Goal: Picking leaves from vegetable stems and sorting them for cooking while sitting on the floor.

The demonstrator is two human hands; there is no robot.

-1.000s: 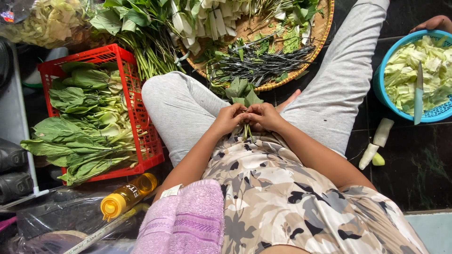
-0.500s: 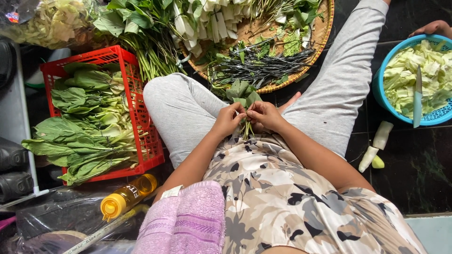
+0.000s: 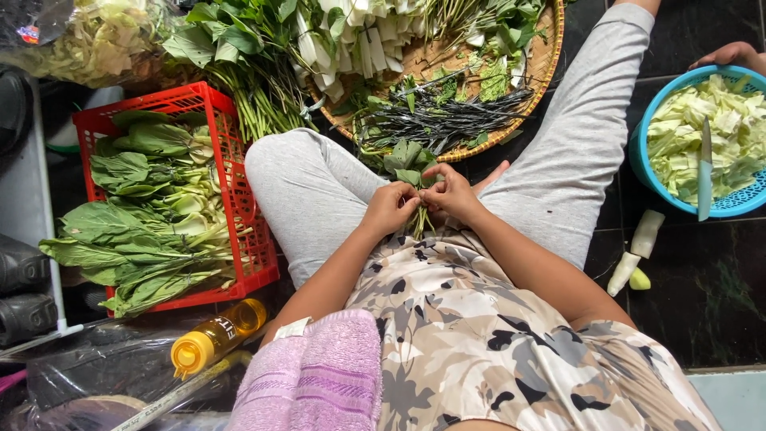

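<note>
Just below the woven tray point(image 3: 523, 120), the left hand point(image 3: 388, 209) and right hand point(image 3: 452, 191) were both closed around a small bunch of leafy greens point(image 3: 408, 164) over the lap.

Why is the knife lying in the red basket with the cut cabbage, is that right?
Not quite. In the head view the knife lies on the cut cabbage in a blue basket, not a red one. The red basket holds leafy greens.
</note>
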